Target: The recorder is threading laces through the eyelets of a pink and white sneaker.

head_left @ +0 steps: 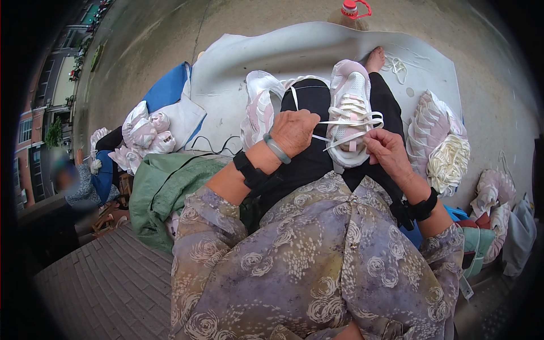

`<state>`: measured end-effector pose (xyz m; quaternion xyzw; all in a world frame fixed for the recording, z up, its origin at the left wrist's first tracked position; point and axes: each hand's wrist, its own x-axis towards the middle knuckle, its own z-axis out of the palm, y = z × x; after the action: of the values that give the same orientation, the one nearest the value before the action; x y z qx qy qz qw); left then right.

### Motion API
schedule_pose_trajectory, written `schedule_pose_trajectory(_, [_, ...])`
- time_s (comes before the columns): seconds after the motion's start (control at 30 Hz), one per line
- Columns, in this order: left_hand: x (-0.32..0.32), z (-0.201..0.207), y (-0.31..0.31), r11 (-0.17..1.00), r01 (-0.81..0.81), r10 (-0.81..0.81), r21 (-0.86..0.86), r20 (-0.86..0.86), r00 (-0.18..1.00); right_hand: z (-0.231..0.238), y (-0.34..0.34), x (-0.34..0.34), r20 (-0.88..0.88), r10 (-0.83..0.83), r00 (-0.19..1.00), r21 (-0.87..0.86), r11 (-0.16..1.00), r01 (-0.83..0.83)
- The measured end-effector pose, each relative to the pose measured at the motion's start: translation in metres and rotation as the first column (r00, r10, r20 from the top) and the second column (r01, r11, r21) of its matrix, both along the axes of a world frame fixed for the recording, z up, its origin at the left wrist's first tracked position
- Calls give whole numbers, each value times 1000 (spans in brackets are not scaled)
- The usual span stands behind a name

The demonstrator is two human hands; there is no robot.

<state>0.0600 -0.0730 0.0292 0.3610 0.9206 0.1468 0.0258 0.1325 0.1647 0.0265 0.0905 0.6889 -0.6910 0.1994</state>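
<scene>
A white and pale pink sneaker (348, 85) rests on my lap, its toe pointing away from me. White laces (352, 116) run crosswise over its tongue, with a loop standing out at the right. My left hand (293, 131) is closed on a lace end, pulled taut to the left of the shoe. Beside the heel opening, my right hand (388, 150) pinches another part of the lace between thumb and fingertips. Left of my knee lies a second white and pink sneaker (259, 102), partly hidden behind my left hand and leg.
A white sheet (226, 68) covers the ground ahead. Stacked shoe uppers (430, 127) and a bundle of cream laces (449, 161) lie at right. More shoes (144, 133) and a green sack (164, 181) are at left. Another person (85, 184) sits farther left. A red-capped bottle (349, 14) stands beyond.
</scene>
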Motion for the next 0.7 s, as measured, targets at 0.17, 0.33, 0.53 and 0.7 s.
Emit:
schedule_pose_trajectory(0.17, [-23,35,-42,999,-11,4,-53,-127,992,-3,-20,-11,86,144,986,56,987,-149])
schedule_pose_trajectory(0.33, [-48,48,-75,963,-166,102,-210,-288,952,-4,-32,-23,202,170,965,11,984,-176])
schedule_pose_trajectory(0.53, [-50,45,-53,892,-442,451,96,-99,887,-6,-38,-31,224,162,961,15,985,-169])
schedule_pose_trajectory(0.7, [-14,12,17,667,-682,260,301,764,591,-10,-46,-35,256,120,959,43,990,-136])
